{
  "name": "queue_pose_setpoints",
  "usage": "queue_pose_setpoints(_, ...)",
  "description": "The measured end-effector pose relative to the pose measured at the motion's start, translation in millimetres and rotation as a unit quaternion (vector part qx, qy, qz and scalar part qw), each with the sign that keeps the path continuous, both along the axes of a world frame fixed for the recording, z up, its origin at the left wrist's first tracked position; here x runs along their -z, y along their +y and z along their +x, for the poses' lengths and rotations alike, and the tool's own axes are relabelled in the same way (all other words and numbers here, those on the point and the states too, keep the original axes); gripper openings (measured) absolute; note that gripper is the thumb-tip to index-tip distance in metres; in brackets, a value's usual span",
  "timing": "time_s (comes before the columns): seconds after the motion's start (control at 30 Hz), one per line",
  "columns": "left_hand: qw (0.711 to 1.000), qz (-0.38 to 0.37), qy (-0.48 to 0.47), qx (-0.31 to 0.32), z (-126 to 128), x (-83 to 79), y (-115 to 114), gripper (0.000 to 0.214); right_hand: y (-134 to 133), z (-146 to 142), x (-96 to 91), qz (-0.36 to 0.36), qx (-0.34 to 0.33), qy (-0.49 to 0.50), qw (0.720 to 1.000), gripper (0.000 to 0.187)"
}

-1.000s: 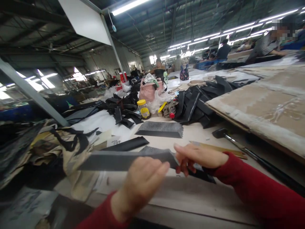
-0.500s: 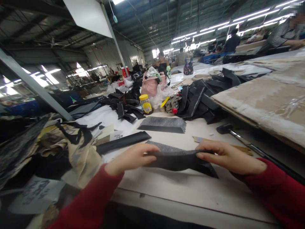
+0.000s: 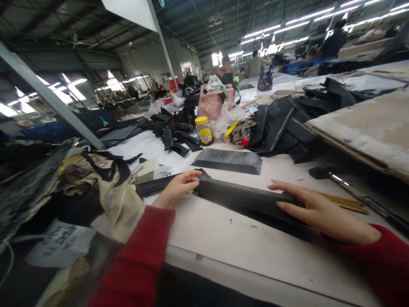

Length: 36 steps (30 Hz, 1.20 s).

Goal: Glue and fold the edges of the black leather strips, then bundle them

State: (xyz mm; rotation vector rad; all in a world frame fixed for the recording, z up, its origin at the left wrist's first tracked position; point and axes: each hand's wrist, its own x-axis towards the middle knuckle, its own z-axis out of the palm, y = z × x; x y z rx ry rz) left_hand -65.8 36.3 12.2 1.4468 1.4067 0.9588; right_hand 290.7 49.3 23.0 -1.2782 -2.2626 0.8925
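Observation:
A black fabric strip (image 3: 239, 198), folded lengthwise, lies slantwise on the pale tabletop (image 3: 217, 232) before me. At its left end, my left hand (image 3: 179, 187) is closed, thumb and fingers pinching the corner. My right hand (image 3: 309, 207) rests over the right end, open, with thumb and forefinger apart on the strip. Part of that end is hidden under the palm. Just beyond lies a grey-black folded piece (image 3: 226, 161) with a jagged right edge. Another black strip (image 3: 153, 186) runs behind my left hand.
Behind stand a yellow-lidded jar (image 3: 203, 131), a pink bag (image 3: 212, 102) and a heap of black pieces (image 3: 281, 123). At right lie a black-headed hammer (image 3: 322, 171), a yellowish ruler-like strip (image 3: 348, 201) and a raised board (image 3: 367, 119). Beige cloth scraps (image 3: 118, 200) lie left.
The strip, earlier lifted and bent between both hands, now lies flatter and straighter on the table. My hands have moved farther apart, and the right fingers have spread. The view has shifted.

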Motion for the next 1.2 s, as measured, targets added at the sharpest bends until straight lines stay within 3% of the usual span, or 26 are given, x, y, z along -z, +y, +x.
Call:
queue_pose_setpoints(0.43,0.994,0.011,0.108,0.011,4,5.5,1,0.049,-3,-7,2.9,-0.013,-0.011,-0.084,0.996,0.045)
queue_pose_setpoints(0.73,0.981,0.05,0.188,0.012,3,10.4,2,0.055,-3,-10,2.4,-0.008,-0.027,-0.077,0.997,0.04)
queue_pose_setpoints(1.2,0.941,0.07,0.331,0.001,16,3.7,0,0.041,-8,-12,-5.9,-0.043,-0.053,-0.099,0.993,0.041)
